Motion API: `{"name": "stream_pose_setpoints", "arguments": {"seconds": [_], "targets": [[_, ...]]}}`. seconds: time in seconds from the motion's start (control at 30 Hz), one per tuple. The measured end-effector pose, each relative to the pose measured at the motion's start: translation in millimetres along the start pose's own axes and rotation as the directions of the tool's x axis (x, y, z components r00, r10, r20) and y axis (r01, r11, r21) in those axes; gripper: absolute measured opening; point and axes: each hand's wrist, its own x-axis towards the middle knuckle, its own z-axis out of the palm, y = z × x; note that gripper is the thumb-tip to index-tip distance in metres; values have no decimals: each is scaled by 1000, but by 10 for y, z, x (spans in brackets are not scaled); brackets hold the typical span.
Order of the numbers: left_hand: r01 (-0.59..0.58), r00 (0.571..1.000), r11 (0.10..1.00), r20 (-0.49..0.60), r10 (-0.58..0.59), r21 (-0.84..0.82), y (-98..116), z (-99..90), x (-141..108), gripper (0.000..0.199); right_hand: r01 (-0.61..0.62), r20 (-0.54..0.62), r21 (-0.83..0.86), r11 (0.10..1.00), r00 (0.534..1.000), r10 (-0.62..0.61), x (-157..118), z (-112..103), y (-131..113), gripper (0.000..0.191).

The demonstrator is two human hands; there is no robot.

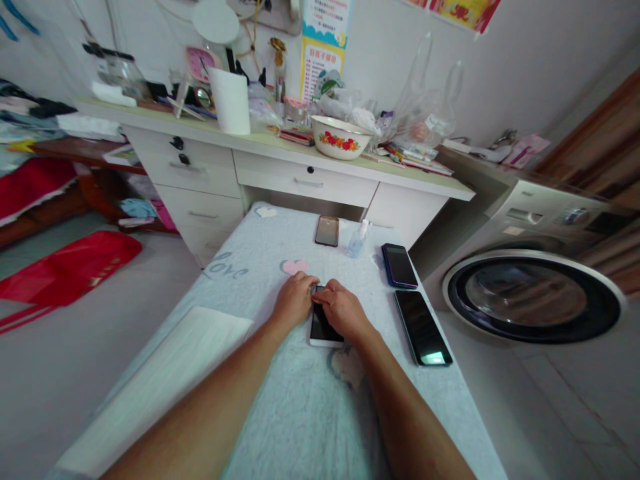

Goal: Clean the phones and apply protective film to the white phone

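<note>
A phone with a dark screen and white edge [324, 328] lies on the cloth-covered table [280, 400]. At its top left corner is my left hand [296, 298], its fingers closed on something too small to make out. My right hand [340, 307] rests over the phone's upper right part, fingertips pressed together near the top edge; what they hold, if anything, is hidden. Beyond the hands lie a brown-edged phone or case [327, 231] and a clear spray bottle [357, 240]. Two more dark phones, one smaller [399, 265] and one larger [423, 328], lie to the right.
A white folded sheet [165, 387] lies along the table's left side. Behind stands a white desk [280, 175] with a flowered bowl [341, 138], a paper roll [230, 100] and plastic bags. A washing machine [530, 213] stands at the right.
</note>
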Motion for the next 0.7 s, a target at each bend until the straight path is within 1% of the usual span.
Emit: {"name": "stream_pose_setpoints", "arguments": {"seconds": [0.33, 0.53, 0.7], "targets": [[-6, 1000, 1000, -6, 6, 22, 11, -14, -6, 33, -75, -70, -111, 991, 995, 67, 79, 64, 1, 29], [-25, 1000, 1000, -18, 25, 8, -31, 25, -3, 31, -128, -70, -101, 987, 990, 121, 99, 80, 14, 31], [-36, 999, 999, -27, 36, 11, -21, 25, -4, 32, -128, -93, -94, 987, 988, 119, 108, 89, 31, 31]]}}
